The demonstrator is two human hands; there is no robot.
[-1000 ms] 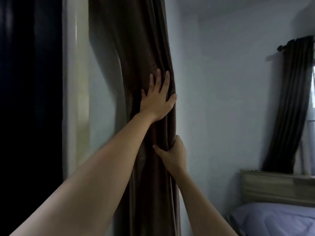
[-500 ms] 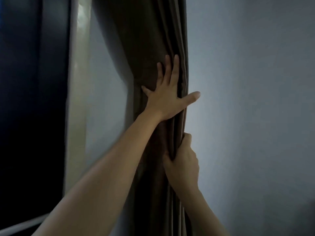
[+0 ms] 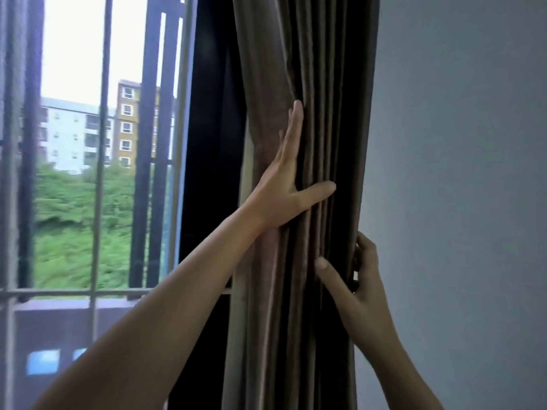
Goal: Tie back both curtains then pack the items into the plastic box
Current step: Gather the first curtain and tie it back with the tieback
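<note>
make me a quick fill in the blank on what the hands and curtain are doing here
1. The left hand lies flat and open on the brown ____.
2. The curtain is bunched into vertical folds between the window and the plain ____.
3. The right hand grips the curtain's edge ____ the left hand.
4. Outside, past the window bars, stand buildings and green ____.

Missing words: curtain; wall; below; plants

Close head view toward curtain point(image 3: 310, 84)
</note>
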